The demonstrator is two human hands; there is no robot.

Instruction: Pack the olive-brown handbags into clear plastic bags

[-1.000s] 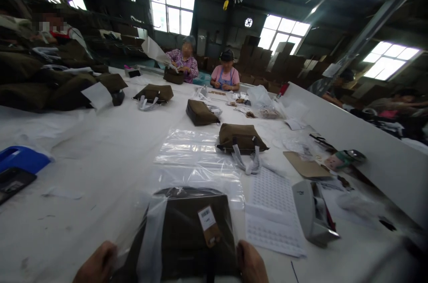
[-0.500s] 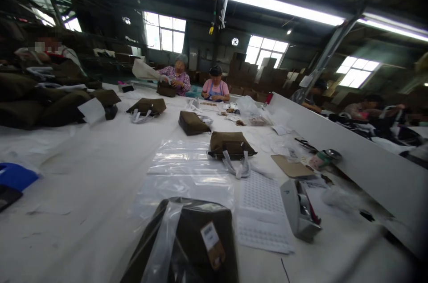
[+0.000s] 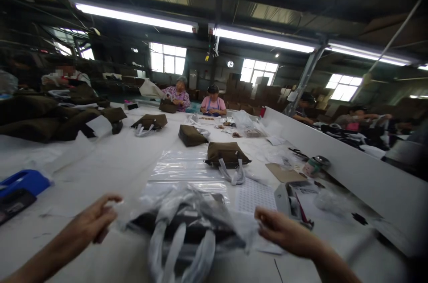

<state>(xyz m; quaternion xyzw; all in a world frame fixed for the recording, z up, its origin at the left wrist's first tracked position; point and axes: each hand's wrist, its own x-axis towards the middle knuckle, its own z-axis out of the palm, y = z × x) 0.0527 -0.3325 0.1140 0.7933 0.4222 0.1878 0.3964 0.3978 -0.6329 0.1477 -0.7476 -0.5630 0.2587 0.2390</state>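
A dark olive handbag (image 3: 190, 225) inside a clear plastic bag (image 3: 230, 216) lies in front of me, smeared by motion. Its handles (image 3: 180, 247), wrapped in pale film, point towards me. At the left edge of the plastic is my left hand (image 3: 95, 220), thumb and forefinger curled around the film; blur hides the exact grip. On the opposite side, my right hand (image 3: 284, 231) has its fingers closed on the plastic edge. Flat clear plastic bags (image 3: 187, 167) lie beyond, and another olive handbag (image 3: 227, 153) rests at their right side.
To the right are a printed sheet (image 3: 257, 196), a tape dispenser (image 3: 292, 205), cardboard (image 3: 286, 173) and a jar (image 3: 316, 165) beside a white partition (image 3: 327, 158). At left stand a blue object (image 3: 26, 180) and piled olive bags (image 3: 56, 118). Co-workers sit at the far end.
Both my hands have come into view. The wrapped handbag has turned: its tagged face showed before, and now its wrapped handles face me. My view has tilted upward slightly.
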